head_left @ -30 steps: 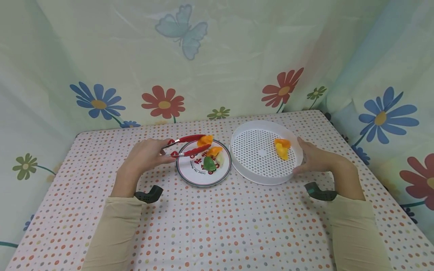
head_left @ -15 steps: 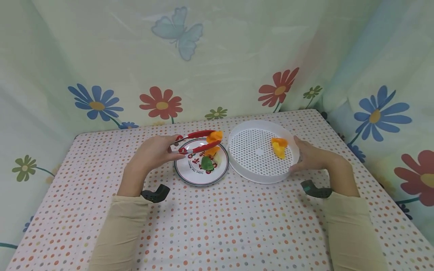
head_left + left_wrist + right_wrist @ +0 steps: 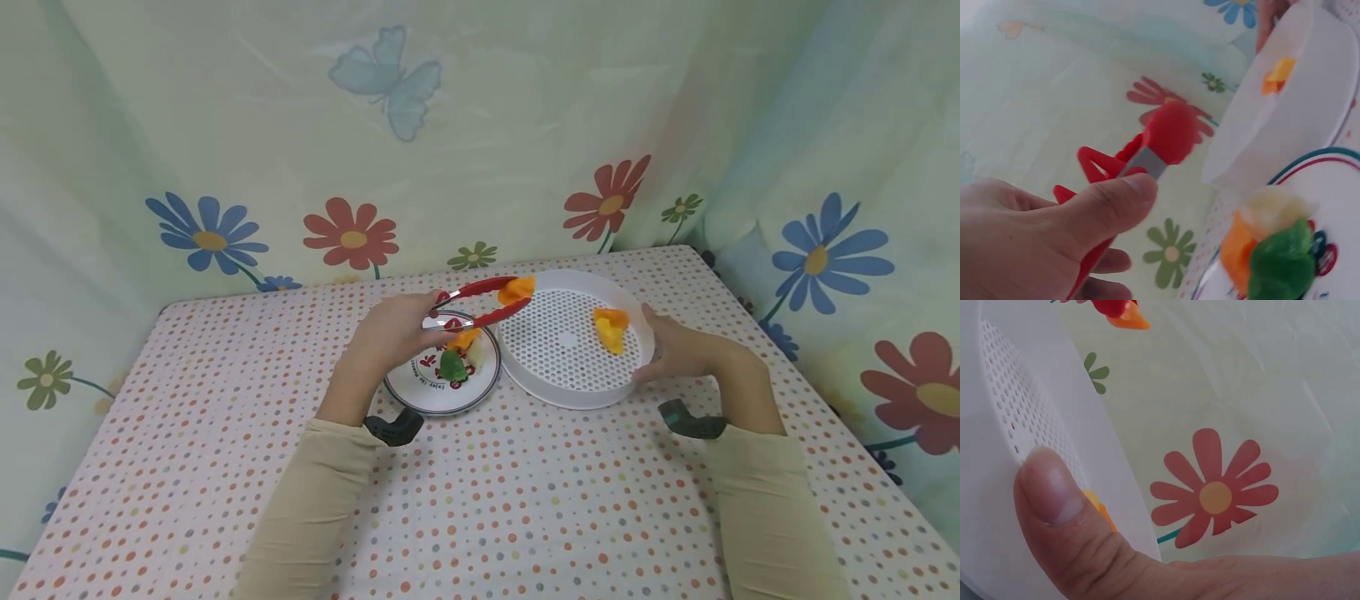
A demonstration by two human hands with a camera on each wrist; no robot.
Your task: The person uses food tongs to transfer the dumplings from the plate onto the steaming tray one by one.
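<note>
The left hand [image 3: 390, 332] pinches a pair of red tongs [image 3: 498, 315], with its thumb pressed on one metal arm. The hand is partly closed, and the tongs point toward 2 o'clock. Their red tips hold an orange piece [image 3: 517, 290] up in the air, near the 10 o'clock edge of a round white sieve [image 3: 558, 392].

The right hand [image 3: 675, 346] holds the sieve by its side, at about 3 o'clock. Its thumb and fingers are spread wide around the wall. The head view does not show all the fingertips. Inside the sieve, toward 3 o'clock, a second orange piece [image 3: 617, 316] and a yellow piece [image 3: 611, 337] lie touching on the floor full of little holes.

A white plate [image 3: 412, 387] with a dark rim and red pictures sits just beside the sieve, toward 8 o'clock. On it are a green piece [image 3: 452, 366] near the middle, a third orange piece [image 3: 463, 339] at 1 o'clock and a pale piece [image 3: 477, 352] at 2 o'clock, close together.

A dotted cloth [image 3: 480, 500] covers the table. Behind it, at 12 o'clock, hangs a pale curtain [image 3: 510, 100] with big flowers and a blue butterfly.
</note>
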